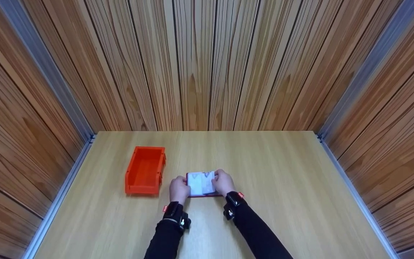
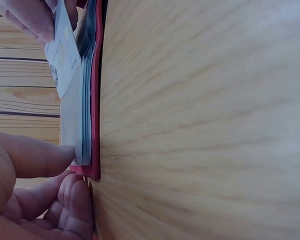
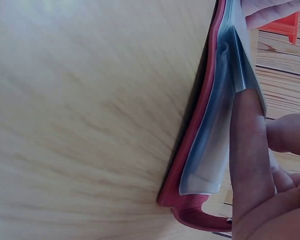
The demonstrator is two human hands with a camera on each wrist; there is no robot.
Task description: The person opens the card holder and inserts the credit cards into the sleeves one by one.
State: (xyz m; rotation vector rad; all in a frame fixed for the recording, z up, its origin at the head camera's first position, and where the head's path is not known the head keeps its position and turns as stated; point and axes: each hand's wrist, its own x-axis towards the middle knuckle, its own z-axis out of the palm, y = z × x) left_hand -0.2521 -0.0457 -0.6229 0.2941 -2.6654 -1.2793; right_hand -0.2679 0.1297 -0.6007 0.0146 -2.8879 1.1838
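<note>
A red card holder [image 2: 95, 125] lies opened on the table, its stack of clear sleeves [image 2: 85, 135] facing up. My left hand [image 1: 179, 189] pinches its left end, the thumb on top of the sleeves and the other fingers curled at the red cover's edge. On the right side, my right hand [image 1: 224, 182] pinches a white printed card [image 2: 65, 60] between thumb and finger. The card slants up over the sleeves, its lower end overlapping them in the left wrist view. A red strap [image 3: 200, 220] curves out from the holder's near right corner.
An orange-red plastic bin [image 1: 143, 190] with nothing visible inside stands on the table [image 1: 264, 216] to the left of my left hand. Wood-plank walls [image 1: 192, 72] with metal corner posts [image 1: 365, 61] close in the table at the back and both sides.
</note>
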